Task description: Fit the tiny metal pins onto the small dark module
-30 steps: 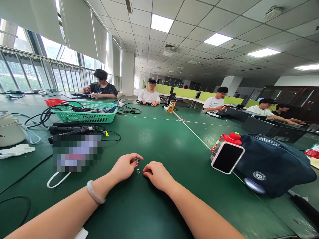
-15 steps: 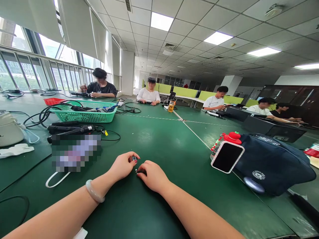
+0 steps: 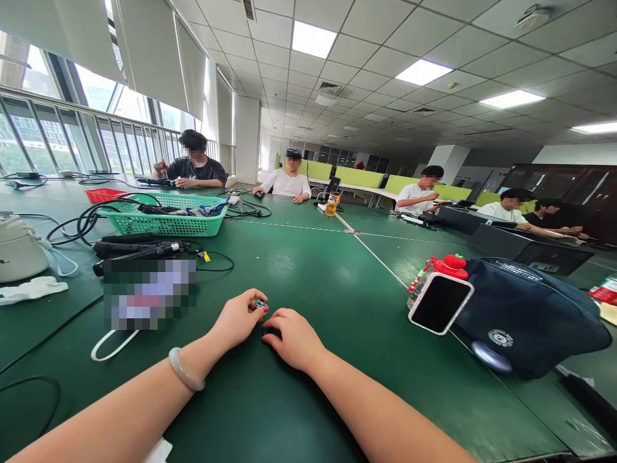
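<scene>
Over the green table, both of my hands are close together in the middle. My left hand, a pale bangle on its wrist, pinches a small dark-blue piece with pale spots between thumb and fingertips; it looks like a little circuit board, but it is too small to be sure. Just right of it, my right hand has its thumb and fingers curled toward each other, almost touching the left fingertips. Whatever lies between the right fingers is dark and mostly hidden.
To the left are a blurred pouch with a white strap, black handheld devices, cables and a green basket. A phone leans by a dark blue bag at right. Several people sit around the table's far sides.
My hands have drawn closer together, and the left-hand piece has tilted. The white tip seen at my right fingertips no longer shows. Across the table, a person in white has moved one hand sideways.
</scene>
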Available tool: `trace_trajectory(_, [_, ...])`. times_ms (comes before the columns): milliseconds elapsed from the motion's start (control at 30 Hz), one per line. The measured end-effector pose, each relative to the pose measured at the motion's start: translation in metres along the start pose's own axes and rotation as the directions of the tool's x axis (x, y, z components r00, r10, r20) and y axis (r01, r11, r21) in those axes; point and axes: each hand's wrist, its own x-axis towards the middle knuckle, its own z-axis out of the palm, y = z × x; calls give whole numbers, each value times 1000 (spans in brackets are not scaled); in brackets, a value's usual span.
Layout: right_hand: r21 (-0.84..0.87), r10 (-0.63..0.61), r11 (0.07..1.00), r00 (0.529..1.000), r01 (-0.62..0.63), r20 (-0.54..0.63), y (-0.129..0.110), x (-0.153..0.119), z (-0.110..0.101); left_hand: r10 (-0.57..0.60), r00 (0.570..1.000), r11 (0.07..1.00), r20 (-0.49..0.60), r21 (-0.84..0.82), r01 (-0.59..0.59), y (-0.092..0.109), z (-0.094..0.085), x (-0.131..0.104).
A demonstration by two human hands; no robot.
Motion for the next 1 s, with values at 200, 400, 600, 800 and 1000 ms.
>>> trace_trajectory(200, [-26, -1, 1000, 1000, 2, 21, 0, 1, 2, 22, 1000, 999, 1, 47, -22, -1, -1, 0])
trace_trajectory(400, [-18, -3, 1000, 1000, 4, 11, 7, 0, -4, 48, 997, 998, 64, -45, -45, 2, 0, -2])
trace_trajectory(600, [41, 48, 998, 998, -47, -28, 9, 0, -10, 41, 996, 999, 82, 10, -42, 3, 0, -1])
trace_trajectory(800, [150, 100, 986, 982, -76, -163, 9, 0, -19, 54, 995, 999, 87, 0, -54, 6, -1, -2])
trace_trajectory(1000, [173, 121, 981, 979, -92, -164, 13, -1, -22, 61, 997, 998, 48, -24, -60, 5, -2, -2])
